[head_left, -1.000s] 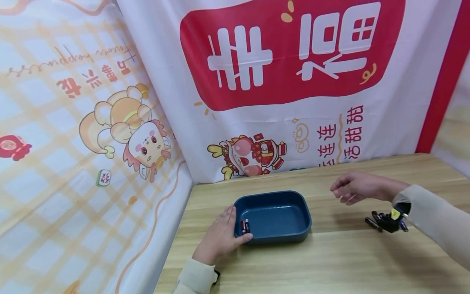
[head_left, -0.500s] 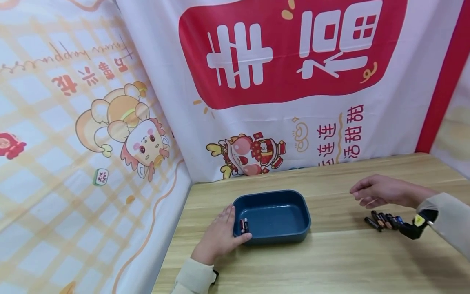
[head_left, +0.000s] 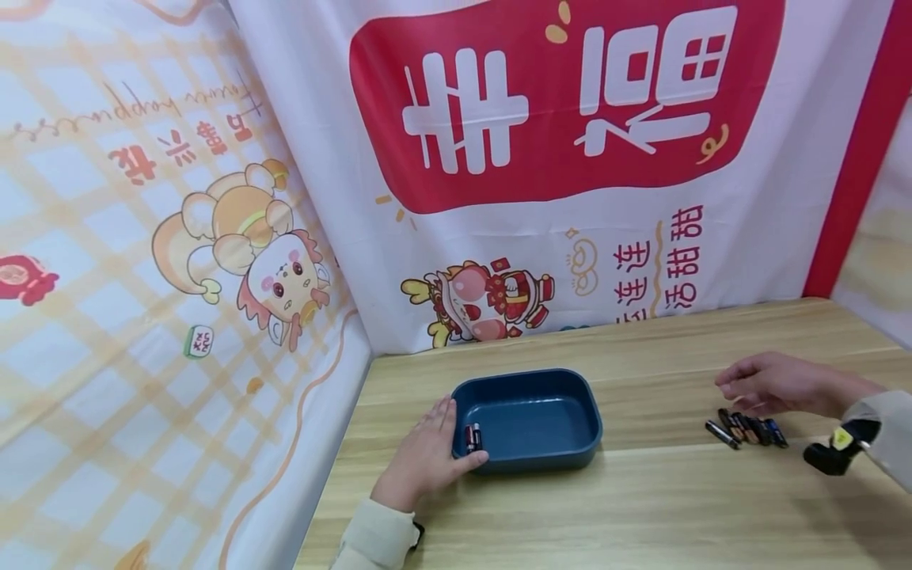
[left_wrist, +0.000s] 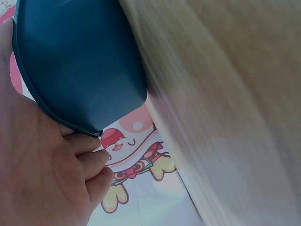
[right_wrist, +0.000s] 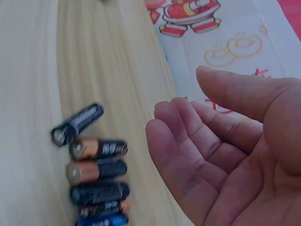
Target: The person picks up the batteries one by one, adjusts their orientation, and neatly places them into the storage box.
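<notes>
A dark blue rectangular box [head_left: 549, 459] stands on the wooden table. Inside it, at the left end, lie two small batteries [head_left: 473, 438]. My left hand [head_left: 425, 455] rests against that end, its fingers along the outer wall and the thumb over the near corner; the left wrist view shows fingers beside the rim. To the right, my right hand [head_left: 787, 385] hovers just behind and above several batteries [head_left: 755, 430], most side by side. One dark battery [right_wrist: 77, 125] lies slanted at the row's end. Nothing is between the right hand's loosely bent fingers and thumb.
A printed white cloth [head_left: 370, 261] with a red panel hangs behind the table [head_left: 606, 522]. Another patterned cloth [head_left: 107, 332] closes off the left side. Bare wood lies between the box and the battery row. A black wrist device [head_left: 841, 449] hangs under the right sleeve.
My right hand has moved right, away from the box, and lower over the batteries, which its wrist device partly hid before. The left hand and box have stayed in place.
</notes>
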`<state>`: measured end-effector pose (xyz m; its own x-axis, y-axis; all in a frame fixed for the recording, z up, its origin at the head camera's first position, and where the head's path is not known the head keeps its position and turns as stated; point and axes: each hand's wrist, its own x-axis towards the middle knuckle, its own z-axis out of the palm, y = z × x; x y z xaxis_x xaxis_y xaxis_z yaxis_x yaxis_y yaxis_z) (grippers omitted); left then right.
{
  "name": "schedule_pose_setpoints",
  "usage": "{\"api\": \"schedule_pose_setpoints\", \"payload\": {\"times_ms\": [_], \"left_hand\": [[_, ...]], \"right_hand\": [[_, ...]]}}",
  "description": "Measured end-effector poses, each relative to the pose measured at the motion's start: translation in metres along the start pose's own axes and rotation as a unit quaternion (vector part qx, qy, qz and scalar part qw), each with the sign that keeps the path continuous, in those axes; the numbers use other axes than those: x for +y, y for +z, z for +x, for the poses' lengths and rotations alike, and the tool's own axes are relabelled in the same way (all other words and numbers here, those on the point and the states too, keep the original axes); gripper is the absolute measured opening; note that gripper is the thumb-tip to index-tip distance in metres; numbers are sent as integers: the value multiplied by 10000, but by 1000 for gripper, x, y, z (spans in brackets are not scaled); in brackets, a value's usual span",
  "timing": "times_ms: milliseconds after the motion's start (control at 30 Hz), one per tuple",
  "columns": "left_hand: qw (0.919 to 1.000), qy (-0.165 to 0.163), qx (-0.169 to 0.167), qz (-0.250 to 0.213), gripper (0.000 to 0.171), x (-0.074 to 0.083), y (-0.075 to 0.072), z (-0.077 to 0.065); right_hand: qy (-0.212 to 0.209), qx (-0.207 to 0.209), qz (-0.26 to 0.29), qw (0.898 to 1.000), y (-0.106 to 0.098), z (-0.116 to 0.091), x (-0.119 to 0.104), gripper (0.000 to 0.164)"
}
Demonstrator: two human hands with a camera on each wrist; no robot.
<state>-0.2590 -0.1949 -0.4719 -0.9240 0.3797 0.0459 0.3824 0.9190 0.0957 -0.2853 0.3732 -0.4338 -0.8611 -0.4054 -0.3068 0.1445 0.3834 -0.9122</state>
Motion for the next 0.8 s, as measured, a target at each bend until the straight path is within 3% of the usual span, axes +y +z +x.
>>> {"api": "schedule_pose_setpoints", "payload": {"times_ms": [167, 333, 500, 633, 800], "left_hand": [[10000, -42, 6, -21, 109, 0, 0, -2], [10000, -33, -5, -26, 109, -2, 1, -5], [9999, -88, -23, -69, 109, -4, 2, -6], [10000, -71, 23, -53, 109, -5, 0, -7], [9999, -38, 90, -44, 108, -6, -1, -6]], "right_hand": [[67, 101, -53, 9999, -9, -4, 15, 53], [205, 149, 81, 9996, -15, -7, 26, 42], [13, 164, 212, 9996, -17, -9, 37, 29], [-168, 243, 76, 9995, -20, -9, 47, 28], [62, 409, 47, 9991, -24, -12, 54, 27]]}}
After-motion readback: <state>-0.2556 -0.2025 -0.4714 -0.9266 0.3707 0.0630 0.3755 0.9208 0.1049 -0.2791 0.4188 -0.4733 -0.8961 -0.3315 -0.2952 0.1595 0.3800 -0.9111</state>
